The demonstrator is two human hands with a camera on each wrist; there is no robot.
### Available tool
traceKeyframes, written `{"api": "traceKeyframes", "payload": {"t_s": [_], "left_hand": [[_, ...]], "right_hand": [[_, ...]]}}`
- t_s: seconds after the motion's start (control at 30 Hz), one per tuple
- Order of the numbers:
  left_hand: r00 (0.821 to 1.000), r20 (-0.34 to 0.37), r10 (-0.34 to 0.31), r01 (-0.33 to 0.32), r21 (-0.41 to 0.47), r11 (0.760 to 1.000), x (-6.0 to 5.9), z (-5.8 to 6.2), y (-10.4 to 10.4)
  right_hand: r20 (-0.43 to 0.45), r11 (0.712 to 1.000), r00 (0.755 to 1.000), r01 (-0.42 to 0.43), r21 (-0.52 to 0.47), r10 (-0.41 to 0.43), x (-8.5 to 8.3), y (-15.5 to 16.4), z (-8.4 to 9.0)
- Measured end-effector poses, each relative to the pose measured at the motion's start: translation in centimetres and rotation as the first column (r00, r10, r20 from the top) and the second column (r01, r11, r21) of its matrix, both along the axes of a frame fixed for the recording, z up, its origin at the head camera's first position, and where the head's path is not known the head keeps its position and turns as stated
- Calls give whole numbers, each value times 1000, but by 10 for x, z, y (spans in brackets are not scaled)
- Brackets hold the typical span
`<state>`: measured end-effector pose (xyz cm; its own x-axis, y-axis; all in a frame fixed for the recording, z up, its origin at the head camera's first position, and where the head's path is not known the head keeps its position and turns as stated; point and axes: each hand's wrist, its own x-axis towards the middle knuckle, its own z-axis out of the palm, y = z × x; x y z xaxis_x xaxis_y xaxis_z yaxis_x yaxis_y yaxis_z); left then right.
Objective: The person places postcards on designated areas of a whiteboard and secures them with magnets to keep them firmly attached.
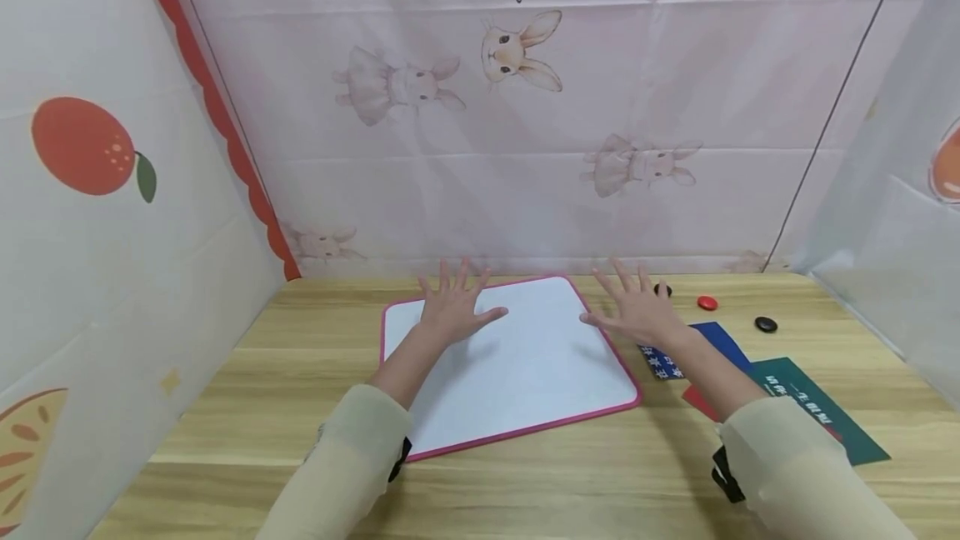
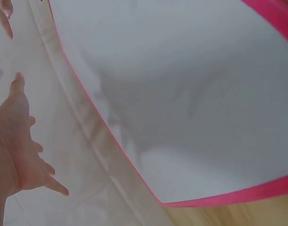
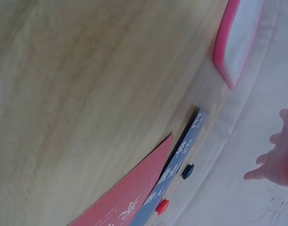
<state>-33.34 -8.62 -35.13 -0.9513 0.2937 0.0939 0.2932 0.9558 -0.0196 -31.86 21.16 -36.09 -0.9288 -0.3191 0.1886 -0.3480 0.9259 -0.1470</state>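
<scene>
Currently whiteboard (image 1: 517, 361) flat on table; left hand (image 1: 452, 312), right hand (image 1: 638, 311) spread above far edge, grasping nothing.

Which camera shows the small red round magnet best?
The head view: the small red round magnet lies unobstructed on the wooden table, right of the pink-framed whiteboard. The right wrist view shows it tiny at the bottom edge; the left wrist view misses it.

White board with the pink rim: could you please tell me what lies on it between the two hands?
Nothing: in the head view, the white board is bare between the left hand and right hand.
</scene>
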Motion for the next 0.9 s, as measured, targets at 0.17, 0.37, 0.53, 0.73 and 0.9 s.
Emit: {"api": "traceKeyframes", "payload": {"t_s": [0.17, 0.37, 0.53, 0.73, 0.9], "left_hand": [[999, -16, -28, 28, 9, 1000, 5, -1, -1], [999, -14, -51, 51, 5, 999, 17, -4, -9], [998, -8, -66, 66, 28, 997, 25, -5, -22], [996, 25, -80, 79, 45, 996, 34, -7, -32], [994, 69, -83, 80, 48, 996, 40, -13, -39]], "right_hand": [[3, 1000, 1000, -9, -8, 9, 3, 3, -2], [-15, 1000, 1000, -20, -18, 20, 6, 6, -4], [1, 999, 999, -34, -32, 34, 12, 5, -5], [35, 999, 998, -48, -12, 48, 20, 3, -8], [40, 995, 995, -96, -6, 96, 27, 3, -12]]}}
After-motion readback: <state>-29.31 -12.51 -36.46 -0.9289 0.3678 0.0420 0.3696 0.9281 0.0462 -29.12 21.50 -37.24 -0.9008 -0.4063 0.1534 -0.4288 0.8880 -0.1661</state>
